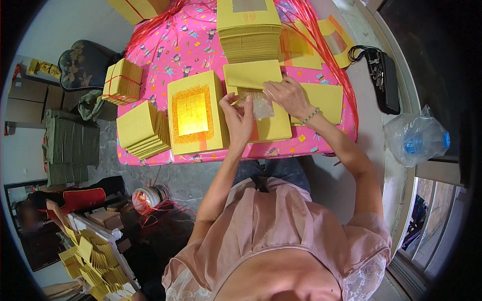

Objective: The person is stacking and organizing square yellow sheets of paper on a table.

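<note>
In front of me lies a stack of yellow paper sheets [276, 129] with a silvery rectangle [263, 108] on its top sheet. The far part of a yellow paper sheet [253, 74] is folded over toward me. My right hand [291, 96] is closed with its fingertips pinching the fold's right end. At the left end my left hand [238, 119] has curled fingers and thumb at the sheet's edge. Left of my left hand stands a thick yellow paper stack [198, 113] topped by a gold foil square. More yellow paper [321, 103] lies beneath my right wrist.
A tall yellow stack [249, 37] stands at the back of the pink patterned table [188, 47]. Folded yellow bundles [143, 129] sit at the left, one tied bundle [122, 83] behind. Red strands [334, 62] run along the right. Another person's arm [57, 213] shows lower left.
</note>
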A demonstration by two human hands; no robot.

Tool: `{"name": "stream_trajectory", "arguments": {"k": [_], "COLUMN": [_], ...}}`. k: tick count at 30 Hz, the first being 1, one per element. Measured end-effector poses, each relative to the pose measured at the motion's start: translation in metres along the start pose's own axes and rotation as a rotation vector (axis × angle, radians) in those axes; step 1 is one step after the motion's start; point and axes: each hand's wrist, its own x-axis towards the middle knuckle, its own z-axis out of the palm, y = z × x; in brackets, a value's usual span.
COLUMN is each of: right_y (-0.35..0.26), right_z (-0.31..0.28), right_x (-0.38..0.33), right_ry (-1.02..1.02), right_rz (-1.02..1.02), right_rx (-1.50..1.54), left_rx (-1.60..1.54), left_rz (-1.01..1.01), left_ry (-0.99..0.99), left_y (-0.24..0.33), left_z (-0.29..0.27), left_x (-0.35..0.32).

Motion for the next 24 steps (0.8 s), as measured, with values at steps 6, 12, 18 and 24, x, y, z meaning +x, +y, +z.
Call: {"name": "stream_trajectory", "arguments": {"k": [6,12,18,24], "right_y": [-0.011,-0.023,-0.042,-0.055], "right_z": [-0.005,-0.026,-0.069,-0.087], "right_x": [-0.004,-0.004,-0.012,-0.031], "right_ry": [-0.043,0.036,0.179,0.323], "right_rz": [0.039,0.083,0.463,0.889], "right_rx": [0.03,0.112,0.242,0.777], "left_rx": [-0.454,-0.429,-0.512,-0.572], "left_rz": [-0.275,-0.078,0.013,0.052], "left_ry": [0.022,0.06,0.047,-0.066], "left_y": [-0.008,0.0,0.02,0.016], "left_z": [0.001,0.005,0.002,0.005], "left_x": [0.043,0.021,-0.02,-0.045]}}
